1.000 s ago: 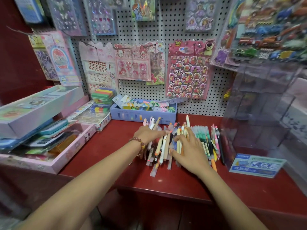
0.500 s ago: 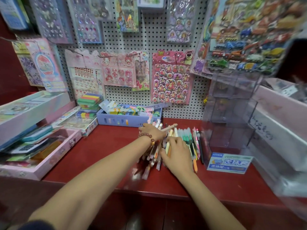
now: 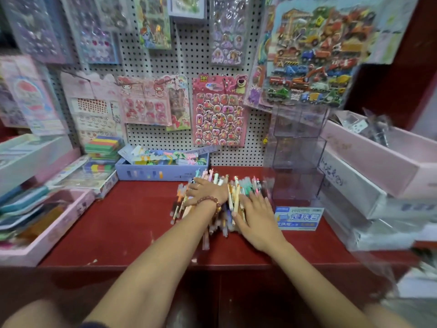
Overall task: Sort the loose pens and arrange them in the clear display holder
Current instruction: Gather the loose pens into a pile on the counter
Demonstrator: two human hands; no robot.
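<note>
Red is the colour of the flat counter top [image 3: 123, 221] on which a heap of loose plastic pens in mixed colours [image 3: 233, 197] is spread, most of them lying roughly lengthwise towards the white perforated pegboard wall [image 3: 189, 62]. The heap is covered from both sides by the two bare hands. The left hand [image 3: 205, 191], worn with a brown beaded bracelet [image 3: 209, 200] at the wrist, is laid palm down across the far left part of the heap, its fingers stretched out flat towards the left and nothing gripped. The right hand [image 3: 257, 217] is pressed palm down on the near right part, fingers straight and spread, pointing away from the body; no pen is seen pinched in it. A narrow band of cream and pastel pens is left showing between the two hands.

Just to the right of the heap the tall, stepped display holder of clear plastic [image 3: 298, 159] is set upright, near the right hand's fingertips but not touched by them. A blue-and-white printed label card [image 3: 299, 217] is seen at its foot. A pale blue cardboard box of small packets [image 3: 163, 172] is placed behind the heap, against the pegboard.
</note>
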